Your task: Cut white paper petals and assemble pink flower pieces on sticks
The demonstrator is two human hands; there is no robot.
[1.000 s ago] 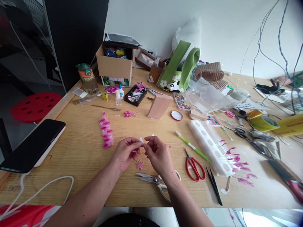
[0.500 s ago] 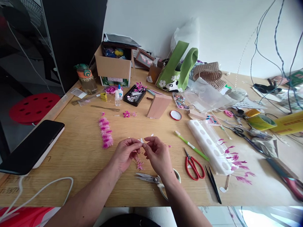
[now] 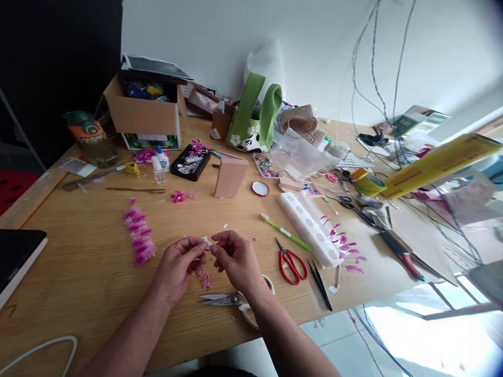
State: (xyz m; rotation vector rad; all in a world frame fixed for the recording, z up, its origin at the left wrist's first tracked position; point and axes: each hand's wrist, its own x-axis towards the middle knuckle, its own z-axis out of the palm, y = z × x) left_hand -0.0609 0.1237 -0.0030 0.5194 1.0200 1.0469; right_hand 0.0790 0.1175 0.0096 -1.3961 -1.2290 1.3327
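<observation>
- Clock centred on the hands, twelve pointing away from the person: dead centre sits the white piece point(image 3: 207, 243), held just above the worktop point(image 3: 93, 282).
- The left hand point(image 3: 178, 265) pinches it between thumb and fingers; the right hand point(image 3: 236, 260) meets its other edge, thumb and fingertip pinching too. Both are busy!
- So the white piece looks mid-handling, I'd judge: not set down, and not visibly joined to anything. Its exact shape is too small to tell.
- At one o'clock, near the fingers, a white scrap point(image 3: 225, 226) lies loose, nobody on it.
- Over to nine o'clock: the fluffy pink strip point(image 3: 139, 236) lies full length, looking complete. At eleven, a pink flower point(image 3: 178, 196) looks fully formed.
- Six o'clock, just below the fingers, pink petals point(image 3: 207, 279); whether the left hand touches them, I cannot tell.
- Tools are all out of hand: white-handled scissors point(image 3: 230, 300) near six, red-handled scissors point(image 3: 293, 267) between three and four, black tweezers point(image 3: 320, 285) at four.
- The blue-capped bottle point(image 3: 163, 160) stands upright at eleven, well apart from both hands.
</observation>
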